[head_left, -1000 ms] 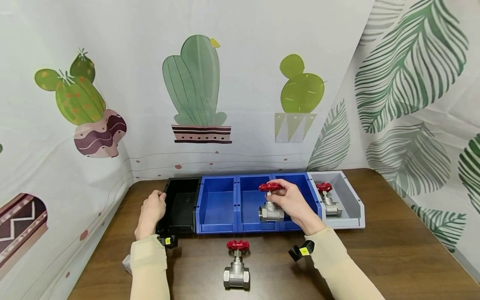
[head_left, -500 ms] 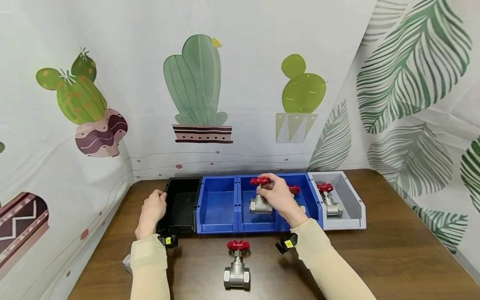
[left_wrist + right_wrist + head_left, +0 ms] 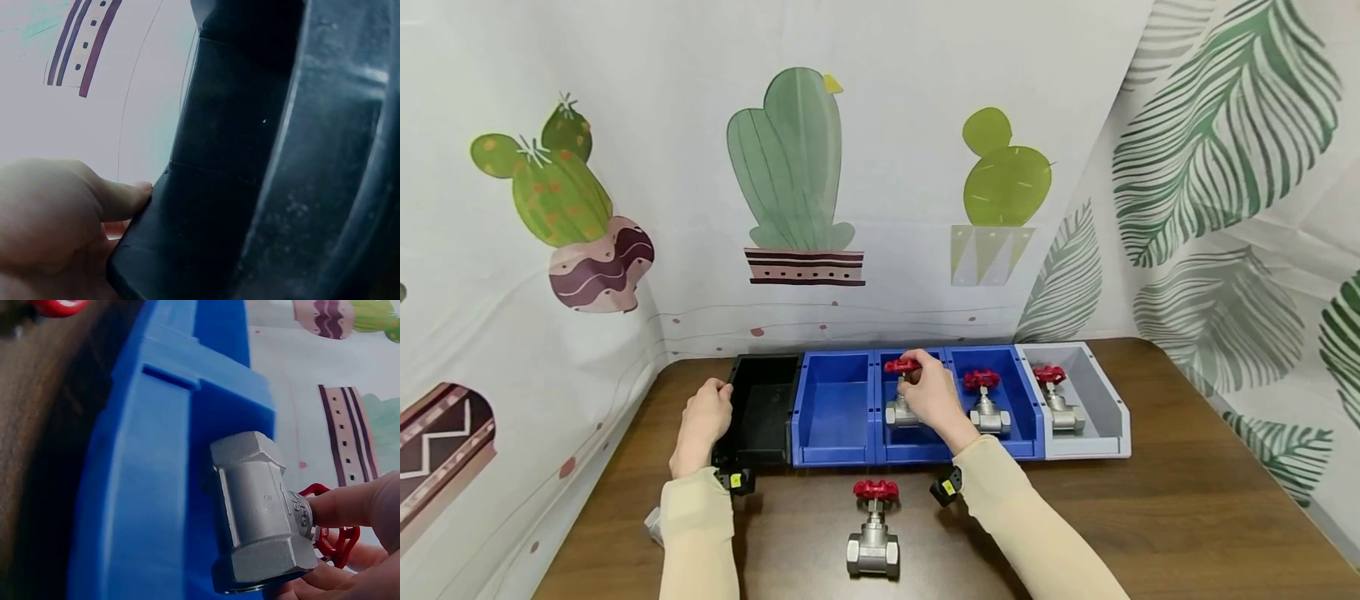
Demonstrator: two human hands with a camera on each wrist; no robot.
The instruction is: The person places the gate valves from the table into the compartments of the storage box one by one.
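My right hand (image 3: pixel 934 398) holds a steel gate valve (image 3: pixel 898 412) with a red handwheel inside the middle blue bin (image 3: pixel 910 452). Thumb and fingers pinch it around the neck under the wheel; in the right wrist view the valve's hexagonal body (image 3: pixel 253 506) lies sideways within the blue walls. Whether it touches the bin floor cannot be told. At the far left of the row, my left hand (image 3: pixel 702 421) grips the side wall of a black bin (image 3: pixel 766 408). Its thumb (image 3: pixel 128 195) presses on the wall's edge in the left wrist view; the other fingers are mostly hidden.
A similar valve (image 3: pixel 874 546) lies on the wooden table (image 3: pixel 1210 500) in front. Others sit in the right blue bin (image 3: pixel 988 417) and the grey bin (image 3: pixel 1097 417). The left blue bin (image 3: pixel 835 408) holds nothing. A greyish object (image 3: pixel 653 525) is partly behind the left sleeve.
My right hand has carried the valve left and into the middle blue bin, uncovering the valve in the right blue bin. My left hand stays on the black bin.
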